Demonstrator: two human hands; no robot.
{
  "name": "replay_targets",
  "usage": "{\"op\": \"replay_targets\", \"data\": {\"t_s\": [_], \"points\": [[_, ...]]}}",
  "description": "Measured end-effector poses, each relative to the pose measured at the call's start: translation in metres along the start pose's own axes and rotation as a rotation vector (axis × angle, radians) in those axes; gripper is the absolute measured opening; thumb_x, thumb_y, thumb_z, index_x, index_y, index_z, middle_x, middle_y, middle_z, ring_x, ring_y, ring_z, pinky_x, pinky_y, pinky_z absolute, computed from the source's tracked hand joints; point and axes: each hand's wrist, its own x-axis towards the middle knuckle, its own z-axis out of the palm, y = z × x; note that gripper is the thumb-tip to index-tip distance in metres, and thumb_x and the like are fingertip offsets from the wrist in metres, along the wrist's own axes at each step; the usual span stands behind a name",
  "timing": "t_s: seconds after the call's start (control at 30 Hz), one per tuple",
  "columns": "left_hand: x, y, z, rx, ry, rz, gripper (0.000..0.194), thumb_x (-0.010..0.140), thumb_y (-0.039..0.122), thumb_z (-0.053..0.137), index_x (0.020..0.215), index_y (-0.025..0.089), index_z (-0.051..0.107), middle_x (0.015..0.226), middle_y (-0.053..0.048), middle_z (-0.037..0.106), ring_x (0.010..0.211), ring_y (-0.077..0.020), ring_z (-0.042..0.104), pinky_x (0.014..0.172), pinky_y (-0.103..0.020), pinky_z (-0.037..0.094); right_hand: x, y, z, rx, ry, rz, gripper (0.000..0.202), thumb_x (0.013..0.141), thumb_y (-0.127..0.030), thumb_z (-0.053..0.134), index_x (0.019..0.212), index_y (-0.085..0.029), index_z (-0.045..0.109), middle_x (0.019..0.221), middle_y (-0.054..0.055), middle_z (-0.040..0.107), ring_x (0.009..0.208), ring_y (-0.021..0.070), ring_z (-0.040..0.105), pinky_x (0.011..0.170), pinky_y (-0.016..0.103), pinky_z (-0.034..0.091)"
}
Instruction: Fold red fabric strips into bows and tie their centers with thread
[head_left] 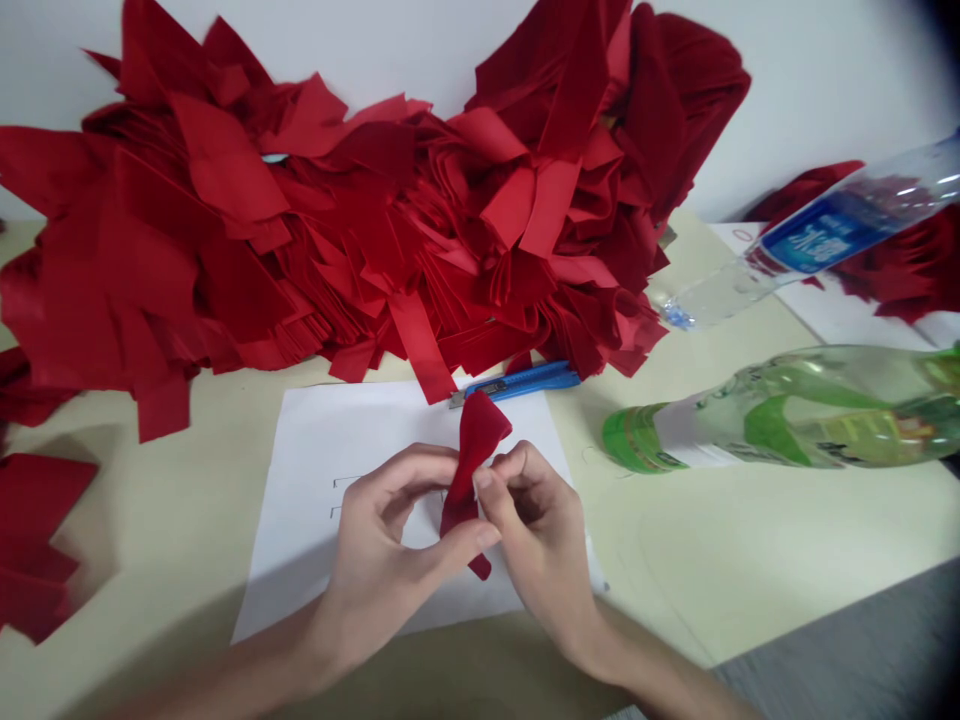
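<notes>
A folded piece of red fabric (pixel 480 430), gathered narrow in the middle, is held upright above a white sheet of paper (pixel 300 540) with a few printed lines. My left hand (pixel 397 550) curls round its left side, thumb pressed on the lower part. My right hand (pixel 536 530) pinches at its middle from the right, thumb against forefinger; a tiny pale bit shows at the fingertips, too small to name. Just beyond the fabric lies a blue box cutter (pixel 525 380) with some blade showing.
A big heap of red fabric strips (pixel 337 240) spans the back of the table (pixel 675 560). More red pieces (pixel 45 500) lie at the left. On the right are a green-capped bottle (pixel 795 410) and a clear blue-labelled bottle (pixel 817 235), both lying down, with red fabric (pixel 907 265) behind.
</notes>
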Motion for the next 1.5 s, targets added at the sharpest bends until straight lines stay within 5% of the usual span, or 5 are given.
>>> {"op": "replay_targets", "data": {"t_s": [0.3,0.83,1.1,1.5], "points": [[0.0029,-0.0016,0.0008,0.038,0.094,-0.004,0.002,0.078,0.020,0.064,0.079,0.018,0.066,0.079,-0.001,0.069,0.076,-0.0137,0.063,0.070,-0.022,0.051,0.0015,-0.0020,0.0004,-0.002,-0.003,-0.010,0.025,0.086,-0.034,0.055,0.068,-0.019,0.047,0.058,-0.004,0.048,0.051,0.0072,0.040,0.048,0.020,0.034],[0.0022,-0.0072,-0.0032,-0.011,0.053,-0.050,0.022,0.090,0.032,0.049,0.090,0.021,0.068,0.089,-0.002,0.068,0.074,-0.0133,0.057,0.070,-0.024,0.047,0.0011,-0.0009,-0.0007,-0.034,0.022,-0.014,0.025,0.086,-0.034,0.055,0.068,-0.019,0.047,0.057,-0.005,0.046,0.050,0.0076,0.039,0.048,0.021,0.033],[0.0023,0.0000,-0.0004,-0.003,0.056,-0.048,0.004,0.079,0.022,0.064,0.080,0.019,0.067,0.082,0.000,0.069,0.078,-0.0136,0.062,0.072,-0.021,0.050,0.0008,-0.0024,-0.0002,-0.018,0.011,-0.010,0.024,0.086,-0.033,0.055,0.068,-0.019,0.047,0.057,-0.005,0.047,0.051,0.0074,0.039,0.048,0.020,0.033],[0.0058,-0.0076,-0.0041,0.114,0.078,-0.086,0.022,0.085,0.034,0.056,0.069,0.019,0.059,0.059,0.003,0.048,0.071,-0.0134,0.051,0.064,-0.022,0.041,0.0004,-0.0014,0.0004,-0.021,-0.002,-0.015,0.023,0.087,-0.032,0.054,0.069,-0.019,0.046,0.056,-0.006,0.044,0.050,0.0064,0.037,0.048,0.019,0.032]]}}
